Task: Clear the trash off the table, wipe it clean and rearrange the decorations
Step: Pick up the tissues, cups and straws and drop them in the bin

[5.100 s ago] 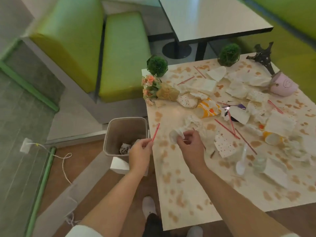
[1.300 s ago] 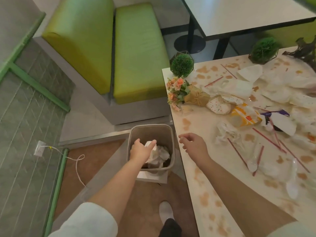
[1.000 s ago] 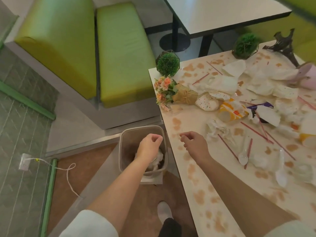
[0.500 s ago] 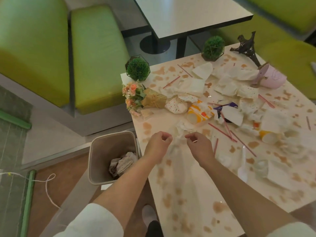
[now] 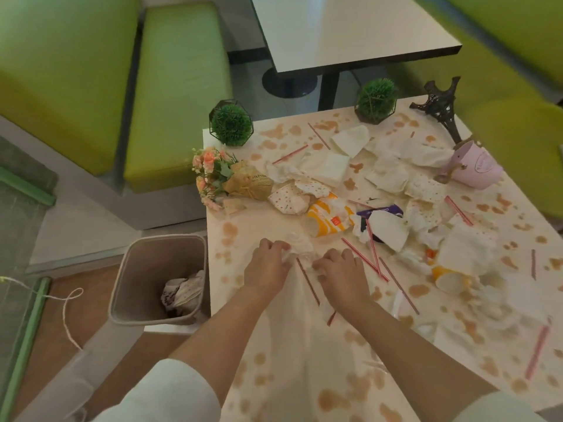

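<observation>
I see bare stained table (image 5: 292, 376) near me, open for passing. Beyond, napkins (image 5: 332, 169), cups (image 5: 330, 220) and straws (image 5: 365, 263) crowd the way; the blurred right side looks cluttered too.

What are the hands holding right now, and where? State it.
Both the left hand and the right hand are curled on a crumpled white napkin on the table, gripping its near edges.
</observation>
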`<control>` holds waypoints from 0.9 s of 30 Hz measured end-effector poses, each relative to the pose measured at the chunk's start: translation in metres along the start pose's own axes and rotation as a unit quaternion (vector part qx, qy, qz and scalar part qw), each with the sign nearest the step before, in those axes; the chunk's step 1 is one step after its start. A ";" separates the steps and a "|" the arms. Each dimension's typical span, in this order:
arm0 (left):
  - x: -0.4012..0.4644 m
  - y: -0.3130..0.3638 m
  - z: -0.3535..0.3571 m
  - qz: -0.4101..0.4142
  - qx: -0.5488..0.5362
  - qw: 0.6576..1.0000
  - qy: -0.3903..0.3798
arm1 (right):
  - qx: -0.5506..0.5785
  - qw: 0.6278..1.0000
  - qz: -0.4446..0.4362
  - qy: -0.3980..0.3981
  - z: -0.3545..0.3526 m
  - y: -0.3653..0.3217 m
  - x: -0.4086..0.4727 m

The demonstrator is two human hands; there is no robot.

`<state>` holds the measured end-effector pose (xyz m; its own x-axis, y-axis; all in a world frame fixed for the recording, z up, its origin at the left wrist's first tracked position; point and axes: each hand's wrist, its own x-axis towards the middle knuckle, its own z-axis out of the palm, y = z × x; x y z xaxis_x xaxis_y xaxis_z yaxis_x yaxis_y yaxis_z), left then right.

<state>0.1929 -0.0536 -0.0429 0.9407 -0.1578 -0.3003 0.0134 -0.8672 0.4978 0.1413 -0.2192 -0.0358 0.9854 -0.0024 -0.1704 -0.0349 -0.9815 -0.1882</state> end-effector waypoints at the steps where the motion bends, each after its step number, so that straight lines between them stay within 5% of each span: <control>1: 0.000 -0.001 0.001 -0.010 0.000 1.000 0.004 | -0.004 1.000 -0.010 0.003 0.000 0.002 0.002; 10: 0.000 0.001 -0.003 -0.085 -0.137 0.984 0.078 | -0.019 0.999 -0.045 0.017 0.006 0.010 0.011; 13: -0.001 0.005 -0.011 -0.127 -0.246 0.957 0.087 | 0.122 0.990 0.021 0.067 -0.002 0.003 0.011; 18: -0.012 0.012 -0.024 -0.153 -0.468 0.868 0.065 | 0.433 0.889 0.110 0.097 -0.028 -0.020 0.006; 24: -0.028 0.018 -0.031 -0.124 -0.479 0.869 -0.027 | 0.495 0.858 0.086 0.108 -0.042 -0.054 0.011; 27: -0.031 0.018 -0.035 -0.181 -0.560 0.807 -0.054 | 0.483 0.868 0.071 0.090 -0.041 -0.062 0.010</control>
<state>0.1754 -0.0475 0.0036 0.7723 -0.0834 -0.6297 0.6352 0.0943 0.7666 0.1605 -0.1660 0.0142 0.9668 -0.2251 -0.1210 -0.1962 -0.3506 -0.9157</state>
